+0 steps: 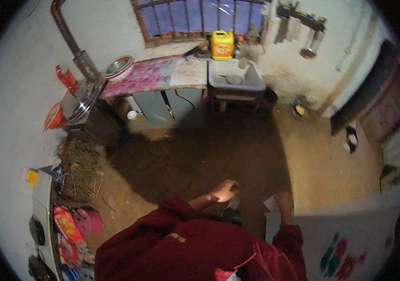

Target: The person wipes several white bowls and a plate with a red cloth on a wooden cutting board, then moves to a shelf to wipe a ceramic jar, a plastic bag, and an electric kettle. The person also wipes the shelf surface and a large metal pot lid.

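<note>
My left hand [225, 191] is held out in front of my dark red sleeve, its fingers curled. A pale, blurred shape shows just below it; whether the hand grips that is unclear. To its right, my right hand [283, 201] reaches forward, blurred and in shadow. A small white piece, perhaps paper or cloth [271, 204], shows at its fingers and seems to be held there. Right beside this hand stands a white surface with coloured leaf-like prints [340, 224].
A metal stove [107, 123] with a pipe [67, 30] stands at the far left, beside a table with a pink floral cover [147, 73]. A sink [214, 82] holds a yellow jug [223, 47] behind it. Dry brushwood [80, 168] lies left; a black-and-white animal [351, 138] is near the doorway.
</note>
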{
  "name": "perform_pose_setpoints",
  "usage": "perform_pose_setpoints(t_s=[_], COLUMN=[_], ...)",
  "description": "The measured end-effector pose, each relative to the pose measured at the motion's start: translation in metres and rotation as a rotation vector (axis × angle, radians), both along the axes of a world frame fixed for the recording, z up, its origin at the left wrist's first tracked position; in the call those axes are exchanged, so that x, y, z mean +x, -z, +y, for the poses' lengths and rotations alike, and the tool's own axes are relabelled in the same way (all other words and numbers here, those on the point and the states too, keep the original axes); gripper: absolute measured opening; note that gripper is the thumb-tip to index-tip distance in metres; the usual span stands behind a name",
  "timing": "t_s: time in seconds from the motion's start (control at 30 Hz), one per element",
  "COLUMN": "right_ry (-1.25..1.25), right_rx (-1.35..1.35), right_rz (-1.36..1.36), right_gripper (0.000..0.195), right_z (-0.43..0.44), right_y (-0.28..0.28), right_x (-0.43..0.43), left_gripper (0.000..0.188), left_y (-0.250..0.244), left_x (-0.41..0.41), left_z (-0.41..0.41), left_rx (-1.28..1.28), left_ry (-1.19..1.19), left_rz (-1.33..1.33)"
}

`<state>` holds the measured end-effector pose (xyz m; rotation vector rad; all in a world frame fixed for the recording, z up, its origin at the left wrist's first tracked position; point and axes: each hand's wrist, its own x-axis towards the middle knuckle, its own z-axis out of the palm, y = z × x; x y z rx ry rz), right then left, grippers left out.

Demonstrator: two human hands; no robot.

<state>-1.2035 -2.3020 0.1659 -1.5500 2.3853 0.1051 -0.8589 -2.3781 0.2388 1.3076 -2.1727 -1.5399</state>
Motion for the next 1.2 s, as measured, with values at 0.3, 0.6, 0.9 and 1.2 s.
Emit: perform_pose_setpoints(t_s=[0.3,0.6,0.9,1.2], right_ry=[-0.033,0.014,0.154,0.024], right_rx=[0.063,0.148,-0.142,0.047], right_rz=[0.123,0.153,-0.19,-0.277], right_gripper=[0.025,0.021,0.019,0.027], right_z=[-0.235,-0.464,-0.671,-0.903], right_y=[-0.008,0.033,0.036,0.02], right_x=[-0.142,-0.275,-0.343,-0.345], left_gripper=[0.043,0.035,0.027,0.03], left_y=[-0.009,0.068,0.032,0.076], left_x=[-0.122,-0.206,-0.309,-0.359], left_z=[-0.182,-0.384,-0.558,-0.557], left_rx=[-0.022,0.204,0.314,0.376], left_ry=[-0.139,-0.263,-0.253,-0.661], left_rz=[0.128,0.271,0.21,-0.019])
